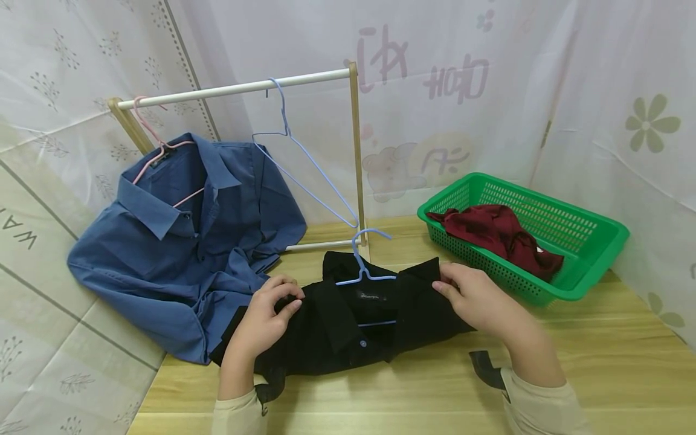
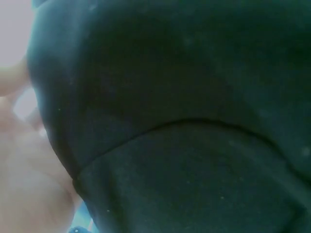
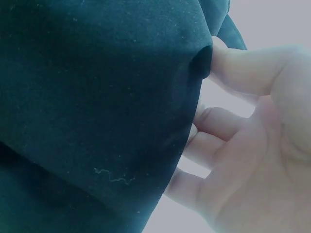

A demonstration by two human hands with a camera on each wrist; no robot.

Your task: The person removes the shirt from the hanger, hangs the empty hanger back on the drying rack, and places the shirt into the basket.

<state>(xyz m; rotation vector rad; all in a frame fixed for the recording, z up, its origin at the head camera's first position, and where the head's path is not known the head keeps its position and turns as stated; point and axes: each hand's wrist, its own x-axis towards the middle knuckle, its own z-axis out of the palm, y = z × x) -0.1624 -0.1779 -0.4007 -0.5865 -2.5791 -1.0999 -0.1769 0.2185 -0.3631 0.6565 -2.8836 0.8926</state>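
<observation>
A black collared shirt (image 1: 310, 338) is held up above the table, with a blue hanger (image 1: 361, 272) inside its neck and the hook rising above the collar. At the shirt's left shoulder area, my left hand (image 1: 266, 317) pinches the cloth between thumb and fingers. My right hand (image 1: 481, 299) pinches the black fabric by the collar's right tip. Close up in the right wrist view, thumb and fingers (image 3: 218, 124) grip the shirt's edge. Dark cloth (image 2: 170, 87) fills most of the left wrist view and hides the left fingertips.
Behind stands a rack with a white rail (image 1: 234, 90). A blue shirt (image 1: 179, 241) hangs there on a pink hanger (image 1: 144, 118), beside a bare blue hanger (image 1: 315, 163). At the right, a green basket (image 1: 598, 235) holds a dark red garment (image 1: 495, 232) on the wooden table (image 1: 614, 362).
</observation>
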